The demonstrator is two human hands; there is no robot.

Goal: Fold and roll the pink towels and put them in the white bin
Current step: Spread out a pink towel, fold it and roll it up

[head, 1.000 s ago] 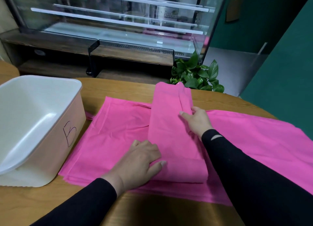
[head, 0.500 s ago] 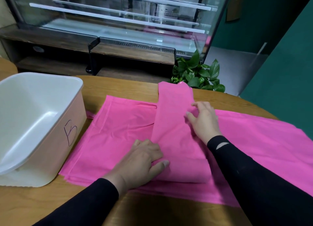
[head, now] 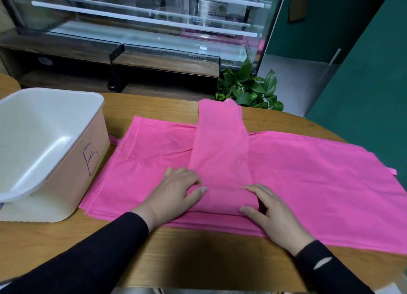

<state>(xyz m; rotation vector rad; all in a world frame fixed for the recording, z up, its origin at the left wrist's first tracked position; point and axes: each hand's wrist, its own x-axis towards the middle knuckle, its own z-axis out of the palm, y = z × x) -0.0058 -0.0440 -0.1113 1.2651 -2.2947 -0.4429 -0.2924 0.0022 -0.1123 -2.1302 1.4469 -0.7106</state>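
Near table edge: short roll at folded towel strip's near end is gripped by left hand and right hand. White bin sits at left edge.

Pink towels (white bin)

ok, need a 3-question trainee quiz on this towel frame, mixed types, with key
1. True or false: the white bin already holds a rolled towel.
2. Which end of the folded towel is being rolled: A) near end, B) far end by the plant?
3. Fill in: the letter on the bin's side is ___.

Key: 1 false. 2 A; the left hand and right hand are both at the roll. 3 B.
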